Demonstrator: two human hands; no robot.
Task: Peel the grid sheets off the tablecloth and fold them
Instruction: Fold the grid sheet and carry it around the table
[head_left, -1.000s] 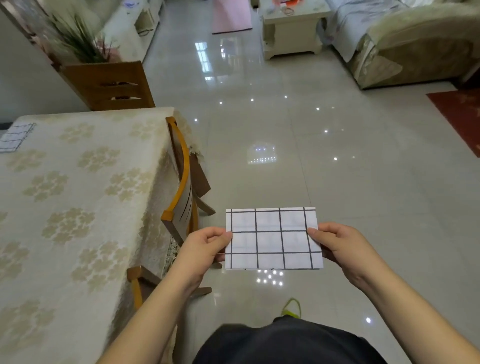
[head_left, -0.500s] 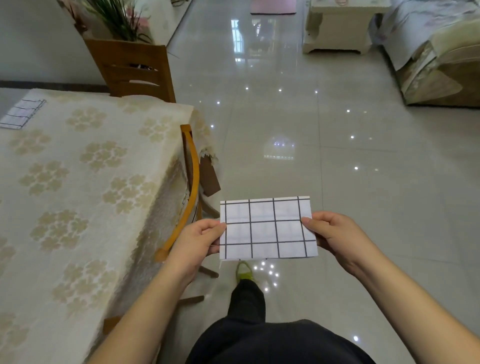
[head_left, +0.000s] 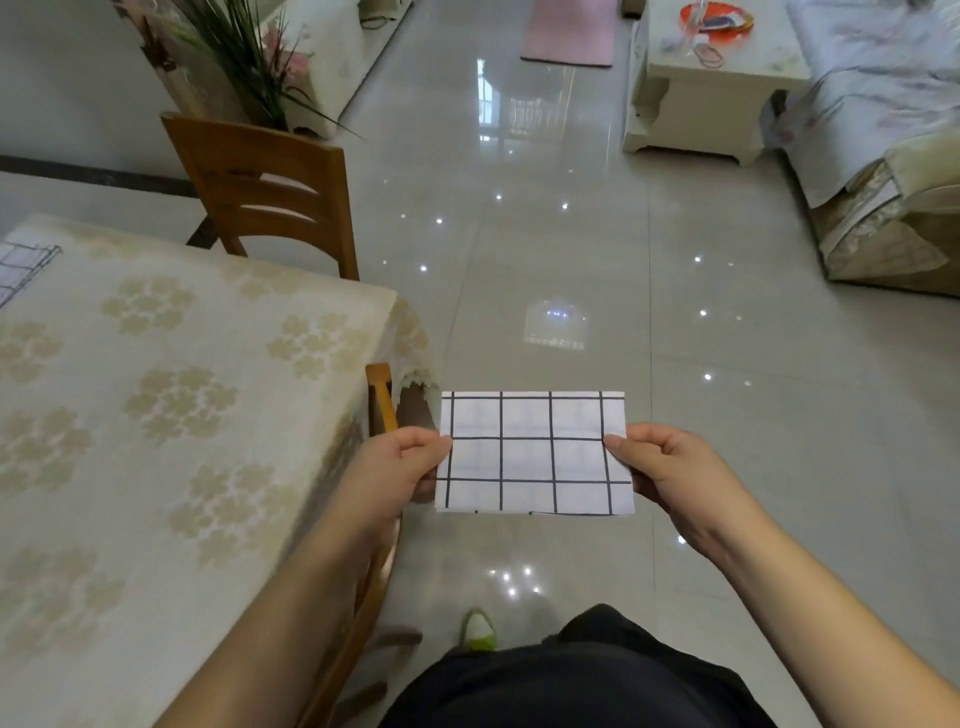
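Both hands, left (head_left: 402, 467) and right (head_left: 670, 467), pinch the folded sheet's (head_left: 535, 452) short edges, off the table's (head_left: 156, 389) right edge. Align corners before creasing again. Since earlier, the view has swung: another sheet (head_left: 23, 267) at the far left edge shows nearer.

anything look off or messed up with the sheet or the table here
Nothing stands out. The folded grid sheet is held flat between left hand and right hand; another grid sheet lies on the tablecloth.
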